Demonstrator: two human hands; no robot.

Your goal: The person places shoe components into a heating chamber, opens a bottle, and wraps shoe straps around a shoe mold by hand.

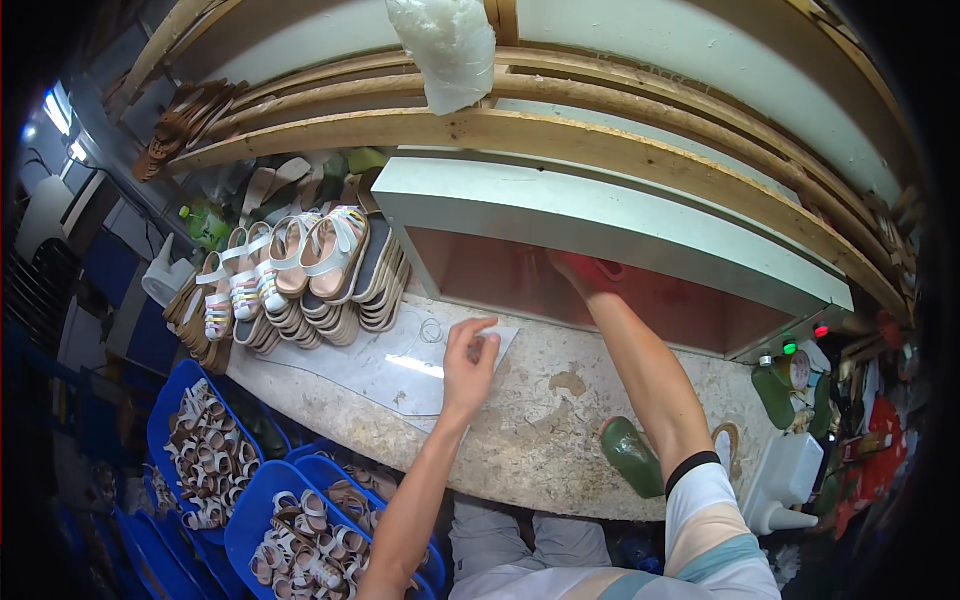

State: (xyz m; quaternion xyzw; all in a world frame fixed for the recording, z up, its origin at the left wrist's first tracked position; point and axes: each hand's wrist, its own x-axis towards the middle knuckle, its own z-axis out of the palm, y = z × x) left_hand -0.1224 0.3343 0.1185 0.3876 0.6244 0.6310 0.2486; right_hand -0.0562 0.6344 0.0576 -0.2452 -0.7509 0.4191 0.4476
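The red-lit white box (600,208) lies crosswise ahead of the left hand (469,362), whose fingers curl apart, while inside it the right hand's (578,272) fingers I cannot tell.

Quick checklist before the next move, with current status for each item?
1. Left hand free: ok, no object visible in it.
2. Right hand grip: cannot tell, it is inside the red-lit box and its hold is unclear.
3. Box lamps: ok, one green and one red lit at the right end.
4. Stacked sandals clear of left hand: ok, a gap shows.
5. Bench bare under left hand: not ok, a pale sheet lies there.
6. Green shoe-shaped piece clear of right forearm: cannot tell, very close in this view.
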